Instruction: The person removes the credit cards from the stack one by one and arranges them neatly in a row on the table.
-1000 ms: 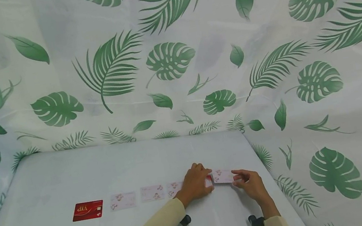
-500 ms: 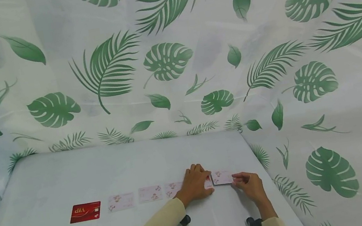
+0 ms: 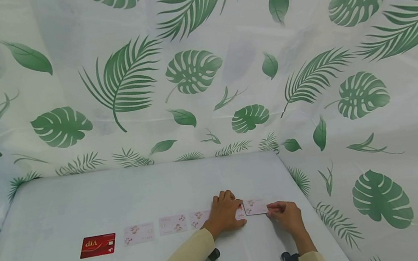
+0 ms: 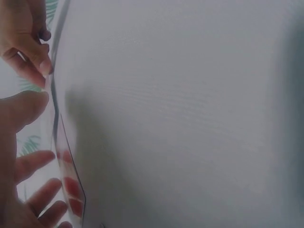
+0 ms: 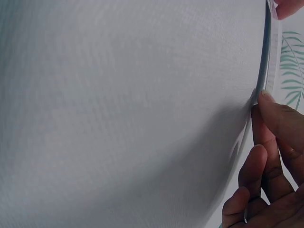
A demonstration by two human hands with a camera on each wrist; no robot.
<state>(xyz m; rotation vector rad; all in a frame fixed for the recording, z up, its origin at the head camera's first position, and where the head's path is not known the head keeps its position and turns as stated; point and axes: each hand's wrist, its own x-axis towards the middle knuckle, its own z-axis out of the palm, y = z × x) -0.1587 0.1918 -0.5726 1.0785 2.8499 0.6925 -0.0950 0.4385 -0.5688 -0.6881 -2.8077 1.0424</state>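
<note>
Toward the right end of a row of cards, my right hand [image 3: 287, 216] pinches the right edge of a white card with a pink floral print [image 3: 255, 206]. In the right wrist view the right thumb and index finger [image 5: 268, 116] meet at that thin card's edge. My left hand [image 3: 223, 213] arches over the row just left of it, fingers spread. A sliver of another card [image 3: 240, 212] with a red patch shows beside its fingers; the rest is hidden. In the left wrist view, the left fingers [image 4: 40, 166] lie loosely extended by a red-patched card [image 4: 71, 183].
Leftward along the row lie a floral card [image 3: 197, 218] partly under the left hand, two more floral cards, one of them the leftmost floral card [image 3: 138, 234], and a red VIP card [image 3: 97, 245]. The white table [image 3: 140, 187] meets leaf-print sheeting [image 3: 299, 29] behind and at right.
My right hand has shifted slightly left and down, and the pinched card, earlier a little raised, now sits lower, nearer the table. The left hand stays nearly in place.
</note>
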